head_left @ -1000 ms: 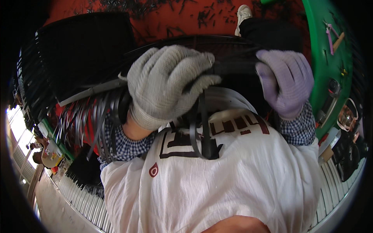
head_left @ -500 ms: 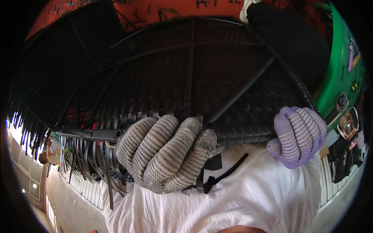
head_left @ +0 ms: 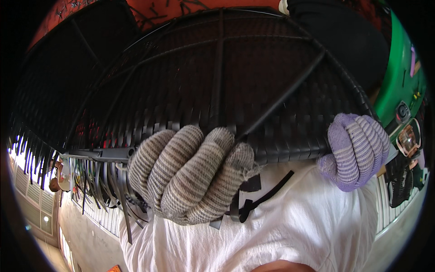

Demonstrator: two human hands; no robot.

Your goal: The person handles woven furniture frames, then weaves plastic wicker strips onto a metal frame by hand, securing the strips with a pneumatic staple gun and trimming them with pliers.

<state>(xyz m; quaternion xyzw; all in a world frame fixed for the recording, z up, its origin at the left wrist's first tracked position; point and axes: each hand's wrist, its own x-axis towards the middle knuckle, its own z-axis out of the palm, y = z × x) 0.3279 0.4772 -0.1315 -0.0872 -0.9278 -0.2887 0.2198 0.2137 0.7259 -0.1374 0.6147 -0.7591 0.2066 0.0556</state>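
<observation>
A large black woven frame [head_left: 294,152] of flat plastic strips leans toward me, its near wrapped bar level with my chest. My left hand [head_left: 190,177], in a brown-grey striped knit glove, is closed over this bar near the middle, where a diagonal rod meets it. Its palm and what lies under the fingers are hidden. At the bar's right end my right hand [head_left: 355,152], in a purple striped glove, is curled around the frame's corner. Beneath the left hand dangle loose black strip ends [head_left: 267,195].
More uncut strips [head_left: 120,199] hang down at the left. A second black woven panel [head_left: 86,41] stands at the far left. Red surface [head_left: 158,9] with scattered strip scraps lies beyond. On the right is a green surface [head_left: 394,77] with small items. Another person [head_left: 59,179] shows at far left.
The frame has shifted slightly upward in view. My right hand has moved up and to the right with its corner; my left hand has moved slightly up and left. Both remain closed.
</observation>
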